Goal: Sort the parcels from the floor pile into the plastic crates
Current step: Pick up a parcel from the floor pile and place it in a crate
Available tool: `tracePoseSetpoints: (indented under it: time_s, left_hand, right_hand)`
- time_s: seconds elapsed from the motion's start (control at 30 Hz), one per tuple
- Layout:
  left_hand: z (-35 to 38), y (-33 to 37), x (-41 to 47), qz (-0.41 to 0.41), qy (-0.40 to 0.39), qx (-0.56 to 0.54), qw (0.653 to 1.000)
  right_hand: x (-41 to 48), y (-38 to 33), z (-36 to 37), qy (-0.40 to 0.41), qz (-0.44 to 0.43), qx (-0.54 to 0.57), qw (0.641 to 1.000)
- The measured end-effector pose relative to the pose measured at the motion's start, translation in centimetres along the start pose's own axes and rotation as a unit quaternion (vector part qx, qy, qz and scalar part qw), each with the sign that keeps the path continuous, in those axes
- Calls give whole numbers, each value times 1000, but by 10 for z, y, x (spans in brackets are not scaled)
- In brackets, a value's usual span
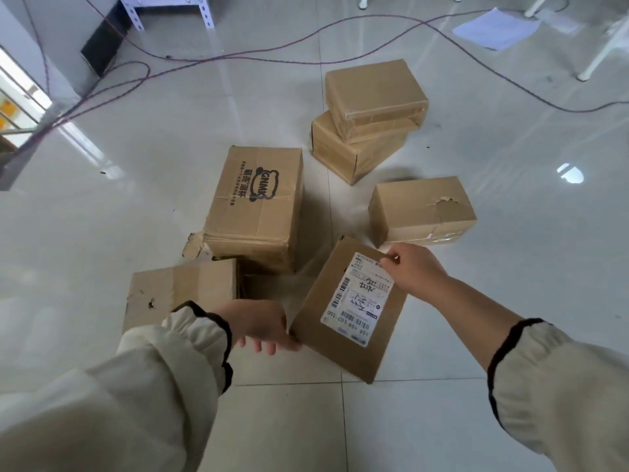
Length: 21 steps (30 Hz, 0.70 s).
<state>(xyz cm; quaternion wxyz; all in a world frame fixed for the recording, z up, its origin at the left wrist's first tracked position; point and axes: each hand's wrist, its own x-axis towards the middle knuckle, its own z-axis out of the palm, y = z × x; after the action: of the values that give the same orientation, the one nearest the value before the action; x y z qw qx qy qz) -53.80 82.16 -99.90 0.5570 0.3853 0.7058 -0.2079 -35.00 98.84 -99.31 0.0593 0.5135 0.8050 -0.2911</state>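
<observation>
Left hand (262, 321) grips labelled parcel (313, 311) at near corner, fingers (260, 345) partly hidden under it; right hand (413, 267) pinches far edge. Label (359, 298) print blurred. Left sleeve (190, 338) overlaps torn box (177, 287).

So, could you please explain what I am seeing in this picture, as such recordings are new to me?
No machine here: a person wears a camera on the head, looking down at their own hands. The left hand and right hand grip a labelled parcel by opposite edges. On the tiled floor lie five more cardboard boxes: a printed box, a torn box, a stacked pair and a scuffed box by the left sleeve. Cables cross the floor. No crates are in view.
</observation>
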Motion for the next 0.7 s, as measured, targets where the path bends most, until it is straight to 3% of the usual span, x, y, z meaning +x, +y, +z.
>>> tracePoseSetpoints:
  time_s: [0.13,0.27,0.37,0.43,0.53,0.6,0.7]
  left_hand:
    - [-14,-16,5,-14,49,-111,993]
    - [-19,-7,8,-14,99,-325,941]
    - [-19,7,12,17,158,-361,919]
    - [-18,13,12,5,188,-364,912]
    - [-13,13,3,-49,180,-383,905]
    - [-6,10,-6,-85,93,-391,912]
    - [4,11,-16,-97,-71,-402,908]
  right_hand:
    - [-18,20,-16,-115,58,-8,992]
    - [-46,31,-30,-289,124,-18,949]
    - [-56,34,-30,-347,123,-65,928]
    - [-52,34,-33,-302,128,-107,939]
    - [-40,29,-39,-86,78,-139,983]
    - [-35,17,-37,12,23,-117,993]
    - [-33,0,-21,-10,-46,-112,993]
